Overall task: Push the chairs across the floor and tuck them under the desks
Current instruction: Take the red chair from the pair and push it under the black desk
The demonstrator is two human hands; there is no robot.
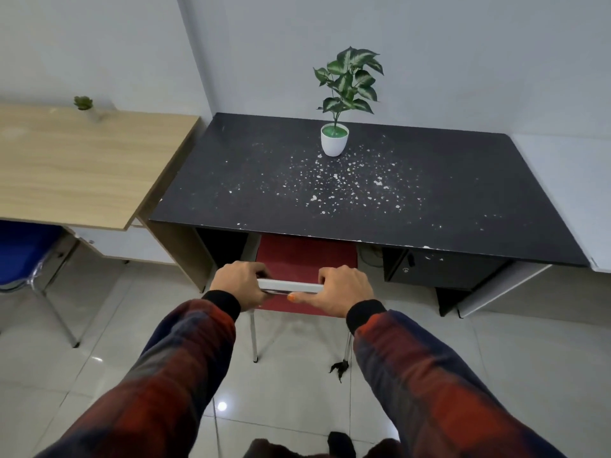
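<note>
Already half under the black desk point(363, 193), the red chair point(305, 256) is held by its white top rail point(291, 286), around which the fingers of the left hand point(239, 282) and right hand point(342, 285) are curled. The seat is seen between the desk's side panels. A skewed push could knock a chair leg point(254, 338) against the right drawer unit point(439, 269), and the potted plant point(340, 104) could be shaken. A blue chair point(23, 252) is seen under the far-left wooden desk point(82, 166).
</note>
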